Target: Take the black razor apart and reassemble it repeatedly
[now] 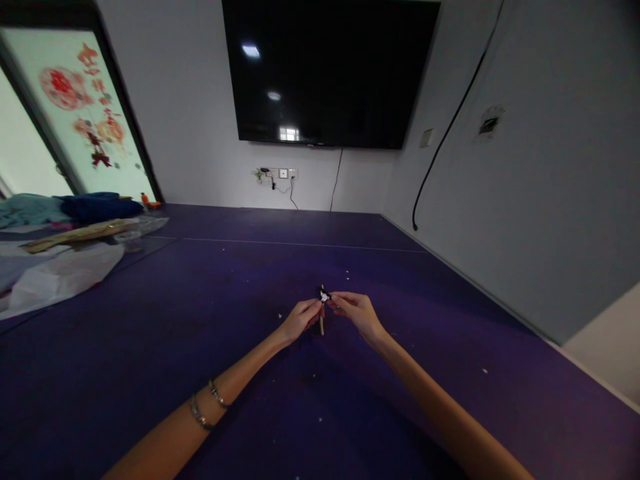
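Observation:
Both hands meet over the middle of the purple surface, around a small black and white piece with a thin beige strip below it. Its exact kind is too small to make out. My left hand pinches the piece from the left, thumb against its lower edge. On the other side, my right hand has thumb and fingertips closed on its right edge. The fingertips hide part of the piece. Two bracelets circle my left wrist.
Small white scraps lie scattered on the purple surface. At the left are a white sheet, a long yellowish packet and dark blue cloth. A black cable hangs along the right wall, and a television is mounted ahead.

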A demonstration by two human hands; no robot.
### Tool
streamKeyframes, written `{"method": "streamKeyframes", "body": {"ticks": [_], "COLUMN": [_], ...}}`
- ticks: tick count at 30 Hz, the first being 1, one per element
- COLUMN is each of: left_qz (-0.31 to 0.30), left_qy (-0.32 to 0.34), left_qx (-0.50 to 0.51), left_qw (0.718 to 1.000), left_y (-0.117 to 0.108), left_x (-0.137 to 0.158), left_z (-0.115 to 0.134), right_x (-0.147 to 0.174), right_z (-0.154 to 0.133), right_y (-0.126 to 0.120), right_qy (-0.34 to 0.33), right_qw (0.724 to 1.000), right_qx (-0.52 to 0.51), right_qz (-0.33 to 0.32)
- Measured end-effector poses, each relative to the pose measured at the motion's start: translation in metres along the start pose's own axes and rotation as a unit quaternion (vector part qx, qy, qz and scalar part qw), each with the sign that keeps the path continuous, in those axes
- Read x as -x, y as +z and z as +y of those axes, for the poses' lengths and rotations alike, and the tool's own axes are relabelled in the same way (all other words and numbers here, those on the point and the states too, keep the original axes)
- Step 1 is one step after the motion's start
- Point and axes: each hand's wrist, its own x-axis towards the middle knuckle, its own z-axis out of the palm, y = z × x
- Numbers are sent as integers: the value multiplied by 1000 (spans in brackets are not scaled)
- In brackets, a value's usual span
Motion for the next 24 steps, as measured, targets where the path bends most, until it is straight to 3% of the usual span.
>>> {"method": "streamKeyframes", "body": {"ticks": [18, 24], "left_qz": [78, 70], "left_qy": [6, 17], "left_qx": [31, 4], "left_qw": [996, 997], "left_y": [11, 13], "left_x": [5, 4], "left_z": [-3, -4], "right_x": [4, 4], "right_z": [3, 2], "right_y": [9, 7], "right_qy": [-47, -78], "right_qw": [998, 994], "right_qx": [7, 27], "right_qz": [50, 64]}}
